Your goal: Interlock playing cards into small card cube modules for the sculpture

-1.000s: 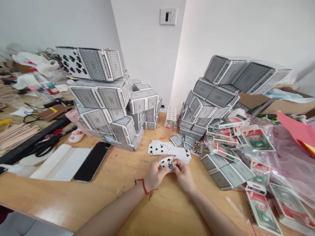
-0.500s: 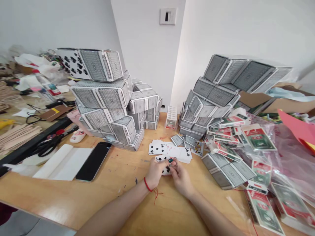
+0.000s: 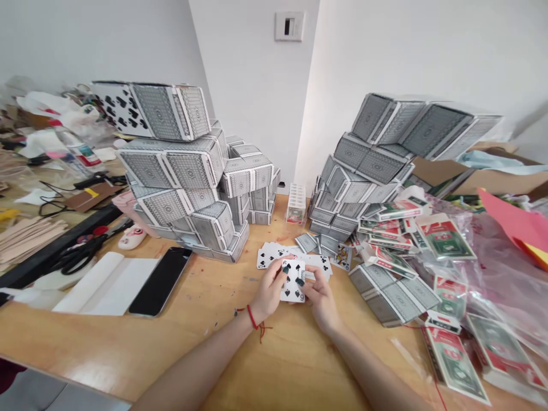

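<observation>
Between my two hands is a six of spades playing card, face up and roughly upright. My left hand pinches its left side, thumb on the face. At its right side, my right hand grips the same card with thumb and fingers; a bit of grey patterned back shows there. Just beyond my fingers lie loose face-up cards, spades and clubs among them. Beside them are small grey-backed folded pieces and a court card.
Tall stacks of boxes made from cards stand at left and right. A grey card block and red-green card packs lie right. A phone, white paper and black scissors lie left.
The six of spades has been raised and turned from lying sideways to upright, facing me. My right hand has shifted from the near edge to the card's right side.
</observation>
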`<control>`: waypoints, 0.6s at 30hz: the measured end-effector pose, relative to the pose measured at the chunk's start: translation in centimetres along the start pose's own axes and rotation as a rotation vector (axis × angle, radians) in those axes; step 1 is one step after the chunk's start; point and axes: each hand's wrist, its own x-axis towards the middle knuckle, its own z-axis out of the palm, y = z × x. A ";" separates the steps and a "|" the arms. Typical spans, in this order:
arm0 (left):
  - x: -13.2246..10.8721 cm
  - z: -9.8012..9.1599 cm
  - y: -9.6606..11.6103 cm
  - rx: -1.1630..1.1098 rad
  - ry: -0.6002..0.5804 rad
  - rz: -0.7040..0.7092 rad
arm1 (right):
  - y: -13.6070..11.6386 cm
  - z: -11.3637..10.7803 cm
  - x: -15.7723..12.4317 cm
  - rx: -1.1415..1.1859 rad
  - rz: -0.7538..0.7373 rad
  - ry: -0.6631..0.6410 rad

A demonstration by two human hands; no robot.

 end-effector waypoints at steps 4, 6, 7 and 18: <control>-0.4 0.2 -0.1 0.039 -0.034 -0.052 | 0.2 0.0 0.0 -0.085 -0.007 0.044; -0.6 0.4 -0.2 0.061 -0.033 -0.077 | 0.3 0.1 0.0 -0.120 -0.011 0.067; -0.7 0.5 -0.2 0.088 -0.017 -0.065 | 0.4 0.1 0.0 -0.130 -0.015 0.074; -0.5 0.8 -0.6 0.245 0.206 -0.017 | 0.2 0.2 0.1 -0.227 -0.035 0.027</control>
